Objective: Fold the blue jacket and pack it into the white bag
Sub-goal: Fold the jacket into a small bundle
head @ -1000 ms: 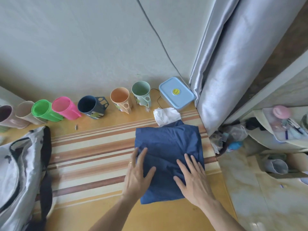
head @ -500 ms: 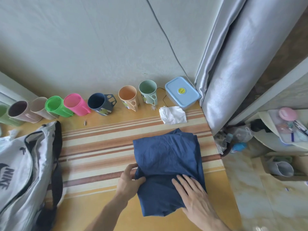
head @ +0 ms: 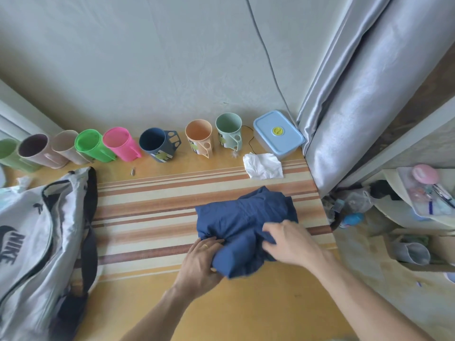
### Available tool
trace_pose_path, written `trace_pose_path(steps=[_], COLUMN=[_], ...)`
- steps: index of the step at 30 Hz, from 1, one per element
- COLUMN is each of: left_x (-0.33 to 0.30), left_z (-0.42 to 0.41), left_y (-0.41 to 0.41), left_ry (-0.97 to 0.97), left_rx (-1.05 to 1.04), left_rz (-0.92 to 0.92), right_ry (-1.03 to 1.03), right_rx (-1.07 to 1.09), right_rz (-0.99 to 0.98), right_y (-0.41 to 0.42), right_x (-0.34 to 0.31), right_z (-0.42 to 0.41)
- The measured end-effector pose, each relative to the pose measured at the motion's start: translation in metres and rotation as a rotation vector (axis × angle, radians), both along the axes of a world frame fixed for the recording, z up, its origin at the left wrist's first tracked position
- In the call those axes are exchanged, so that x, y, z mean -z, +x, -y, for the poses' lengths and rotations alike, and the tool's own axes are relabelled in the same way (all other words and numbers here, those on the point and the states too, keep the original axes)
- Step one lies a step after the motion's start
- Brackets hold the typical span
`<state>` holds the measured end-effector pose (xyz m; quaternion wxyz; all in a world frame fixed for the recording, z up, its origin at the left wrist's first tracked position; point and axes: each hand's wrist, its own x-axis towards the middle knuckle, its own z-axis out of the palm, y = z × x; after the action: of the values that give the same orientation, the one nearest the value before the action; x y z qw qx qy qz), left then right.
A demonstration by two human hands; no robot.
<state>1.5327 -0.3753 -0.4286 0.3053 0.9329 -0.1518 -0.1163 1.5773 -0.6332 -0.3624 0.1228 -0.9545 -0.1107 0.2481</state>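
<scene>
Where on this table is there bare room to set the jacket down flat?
The widest free patch is the striped mat between the bag and the jacket. The plain table strip along the near edge is also bare. The back is crowded: the cups, the blue box and a tissue.

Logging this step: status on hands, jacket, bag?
Left hand and right hand both gripping blue jacket, bunched on table. White bag left, unzipped. Nothing between.
</scene>
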Motion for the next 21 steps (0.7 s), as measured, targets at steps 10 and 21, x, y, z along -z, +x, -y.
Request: trace_pose_path(steps=[10, 21], left_x=[-0.008, -0.036], left_z=[0.025, 0.042], left_y=[0.062, 0.064], left_ry=[-0.115, -0.154], left_rx=[-0.912, -1.043], left_rz=[-0.386, -0.351], right_ry=[0.108, 0.103], right_rx=[0.036, 0.069], right_rz=[0.528, 0.340], right_y=[0.000, 0.008], right_x=[0.054, 0.092], right_z=[-0.033, -0.055])
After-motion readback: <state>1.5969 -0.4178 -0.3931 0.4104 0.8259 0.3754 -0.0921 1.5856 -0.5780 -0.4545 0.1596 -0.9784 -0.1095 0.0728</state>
